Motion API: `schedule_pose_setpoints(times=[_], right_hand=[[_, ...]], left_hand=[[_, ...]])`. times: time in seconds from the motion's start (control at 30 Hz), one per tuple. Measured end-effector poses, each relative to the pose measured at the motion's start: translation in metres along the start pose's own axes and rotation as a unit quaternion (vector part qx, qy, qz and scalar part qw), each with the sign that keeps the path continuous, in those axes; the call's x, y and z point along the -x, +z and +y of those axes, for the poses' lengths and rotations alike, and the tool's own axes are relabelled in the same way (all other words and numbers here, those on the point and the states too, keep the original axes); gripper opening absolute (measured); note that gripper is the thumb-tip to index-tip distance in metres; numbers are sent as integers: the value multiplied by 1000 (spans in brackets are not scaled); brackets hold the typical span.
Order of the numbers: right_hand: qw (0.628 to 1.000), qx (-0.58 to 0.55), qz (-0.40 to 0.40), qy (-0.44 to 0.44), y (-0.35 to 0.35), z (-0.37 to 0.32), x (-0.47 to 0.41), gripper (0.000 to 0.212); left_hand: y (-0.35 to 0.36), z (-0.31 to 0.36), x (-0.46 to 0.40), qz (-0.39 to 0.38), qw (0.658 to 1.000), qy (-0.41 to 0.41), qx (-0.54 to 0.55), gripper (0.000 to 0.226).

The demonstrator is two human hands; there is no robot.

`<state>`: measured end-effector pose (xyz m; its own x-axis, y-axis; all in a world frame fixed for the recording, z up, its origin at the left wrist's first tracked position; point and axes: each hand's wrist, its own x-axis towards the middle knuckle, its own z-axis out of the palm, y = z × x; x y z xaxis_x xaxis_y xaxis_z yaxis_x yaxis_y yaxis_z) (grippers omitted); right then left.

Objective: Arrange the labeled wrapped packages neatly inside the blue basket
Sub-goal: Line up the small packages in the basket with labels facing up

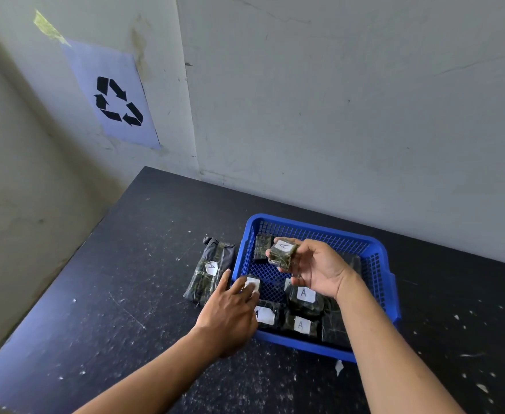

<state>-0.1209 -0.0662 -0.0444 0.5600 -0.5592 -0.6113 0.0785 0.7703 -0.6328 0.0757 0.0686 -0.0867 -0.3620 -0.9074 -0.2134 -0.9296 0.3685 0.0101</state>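
Our right hand [317,270] hangs above the middle of the blue basket [379,258], its fingers clamped on a small dark wrapped package [284,255] whose white label reads "A" (the label faces up). Our left hand [230,309] reaches over the basket's left rim, fingertips spread and pressing on a white-labelled package [252,284] just inside the near-left corner; we cannot tell whether it grips it or only touches it.

We see more wrapped packages along the basket's near wall: one with an "A" label [303,294] beneath our right wrist, another [301,325] in front of it, and a third [265,315] partly hidden by our left hand. One dark package [262,246] stands against the far-left corner.

Outside the basket, just beside its left wall, a longer dark bundle [209,273] with an "A" label lies on the black bench [125,264]. A paper recycling sign [113,97] is taped to the wall past the bench's far-left corner.
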Motion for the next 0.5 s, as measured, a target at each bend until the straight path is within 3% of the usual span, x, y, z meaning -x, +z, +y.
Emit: schedule_pose_setpoints(times=[0.1,0.2,0.33,0.43,0.5], right_hand=[[998,43,44,-1,8,2,-5,39],[970,179,163,23,18,6,-14,23],[880,357,315,-9,25,16,-28,31],[787,518,334,-39,32,21,-36,34],[758,559,335,-30,38,22,-42,33]], left_hand=[[1,0,0,4,1000,3,-5,65],[2,-1,-1,9,1000,3,-4,66],[3,-1,-1,10,1000,3,-1,66],[4,-1,-1,10,1000,1,1,65],[5,-2,-2,12,1000,1,3,64]])
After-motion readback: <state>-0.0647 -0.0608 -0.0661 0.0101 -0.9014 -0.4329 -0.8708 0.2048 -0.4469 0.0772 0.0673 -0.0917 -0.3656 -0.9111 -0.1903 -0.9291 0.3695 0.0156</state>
